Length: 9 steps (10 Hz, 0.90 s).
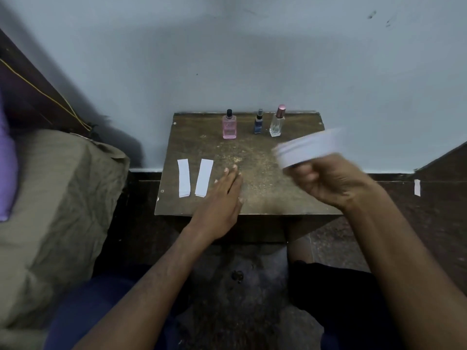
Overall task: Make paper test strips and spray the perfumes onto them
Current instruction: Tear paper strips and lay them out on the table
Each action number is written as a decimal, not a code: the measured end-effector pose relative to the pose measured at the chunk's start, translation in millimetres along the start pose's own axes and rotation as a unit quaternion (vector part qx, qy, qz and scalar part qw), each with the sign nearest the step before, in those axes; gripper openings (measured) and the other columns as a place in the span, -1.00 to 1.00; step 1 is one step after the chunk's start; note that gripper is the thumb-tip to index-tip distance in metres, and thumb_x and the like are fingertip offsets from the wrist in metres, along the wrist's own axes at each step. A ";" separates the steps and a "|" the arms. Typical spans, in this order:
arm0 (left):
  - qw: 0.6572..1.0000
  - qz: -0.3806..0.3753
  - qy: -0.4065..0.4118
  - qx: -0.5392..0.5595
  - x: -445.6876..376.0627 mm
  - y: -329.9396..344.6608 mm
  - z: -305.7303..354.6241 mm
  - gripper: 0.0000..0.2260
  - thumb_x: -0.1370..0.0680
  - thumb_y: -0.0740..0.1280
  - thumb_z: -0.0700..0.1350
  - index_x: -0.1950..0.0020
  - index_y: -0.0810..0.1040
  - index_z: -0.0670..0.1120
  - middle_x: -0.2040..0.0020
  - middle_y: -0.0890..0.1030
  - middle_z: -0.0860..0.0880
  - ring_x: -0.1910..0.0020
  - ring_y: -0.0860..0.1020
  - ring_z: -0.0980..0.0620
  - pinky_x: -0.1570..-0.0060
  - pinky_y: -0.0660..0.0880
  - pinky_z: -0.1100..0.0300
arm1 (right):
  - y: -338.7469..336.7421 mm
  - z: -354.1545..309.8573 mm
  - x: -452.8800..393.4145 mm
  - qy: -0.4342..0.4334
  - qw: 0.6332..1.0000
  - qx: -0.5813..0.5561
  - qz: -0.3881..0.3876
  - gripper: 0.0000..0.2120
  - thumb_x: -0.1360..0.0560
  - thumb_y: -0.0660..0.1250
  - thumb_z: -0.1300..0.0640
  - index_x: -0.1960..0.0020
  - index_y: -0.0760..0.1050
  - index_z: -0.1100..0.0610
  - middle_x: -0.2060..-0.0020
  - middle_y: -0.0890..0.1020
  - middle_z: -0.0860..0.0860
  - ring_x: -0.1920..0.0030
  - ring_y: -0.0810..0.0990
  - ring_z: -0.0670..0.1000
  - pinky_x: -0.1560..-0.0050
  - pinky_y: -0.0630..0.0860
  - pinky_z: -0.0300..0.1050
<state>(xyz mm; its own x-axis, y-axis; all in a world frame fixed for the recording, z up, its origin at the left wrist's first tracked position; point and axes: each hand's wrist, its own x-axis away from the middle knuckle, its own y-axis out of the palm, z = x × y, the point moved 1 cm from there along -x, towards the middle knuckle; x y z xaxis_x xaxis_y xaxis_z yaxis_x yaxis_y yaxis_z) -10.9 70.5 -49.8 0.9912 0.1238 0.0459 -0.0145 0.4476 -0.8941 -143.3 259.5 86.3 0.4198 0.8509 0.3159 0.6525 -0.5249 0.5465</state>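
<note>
While countable: two strips (183, 178) (three bottles (229, 124))

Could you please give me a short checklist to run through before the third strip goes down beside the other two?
1. Two strips and lie flat on the table: ok.
2. Bare table to the right of them for a third: ok.
3. Right hand grips the paper: ok; its shape is blurred: cannot tell.
4. Left hand flat on the table, clear of the strips: ok.
5. Pink bottle, blue bottle and clear bottle upright at the back: ok.
</note>
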 end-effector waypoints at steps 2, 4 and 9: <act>1.000 0.011 0.008 0.004 -2.5 -1.1 -5.1 -0.43 -0.75 0.20 -0.06 -0.72 0.11 -0.16 -0.75 0.05 -0.12 -0.73 -0.01 -0.10 -0.70 0.04 -0.02 | -8.7 6.8 -1.1 -0.041 0.980 0.176 0.077 -0.95 -0.45 0.54 0.23 0.12 0.71 0.20 0.33 0.68 0.02 0.41 0.57 -0.14 0.41 0.50 -0.35; 1.000 0.004 0.015 0.020 -3.6 -6.9 -7.0 -0.43 -0.74 0.24 -0.05 -0.71 0.16 -0.15 -0.75 0.05 -0.10 -0.73 0.00 -0.07 -0.67 0.14 -0.01 | -25.3 29.7 -14.2 0.040 0.953 0.275 0.124 -0.91 -0.51 0.53 0.27 0.01 0.71 0.27 0.32 0.71 0.08 0.35 0.63 -0.08 0.31 0.59 -0.27; 0.955 0.067 -0.054 0.283 -9.3 -28.9 13.3 -0.83 -0.68 0.38 -0.17 -0.26 0.65 -0.08 0.08 0.77 0.06 0.19 0.72 0.20 0.13 0.63 0.33 | -48.2 53.2 -52.9 -0.065 0.777 0.604 0.164 -0.97 -0.58 0.50 0.13 0.01 0.71 0.01 0.30 0.74 -0.09 0.31 0.71 -0.19 0.20 0.61 -0.31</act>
<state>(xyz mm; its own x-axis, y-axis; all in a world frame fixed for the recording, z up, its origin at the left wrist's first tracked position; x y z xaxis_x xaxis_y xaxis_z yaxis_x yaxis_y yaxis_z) -21.4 68.2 -18.5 0.9565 0.2910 0.0216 -0.2392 0.8244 -0.5129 -163.4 238.6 1.9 0.6969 0.6991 0.1599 0.5803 -0.4187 -0.6985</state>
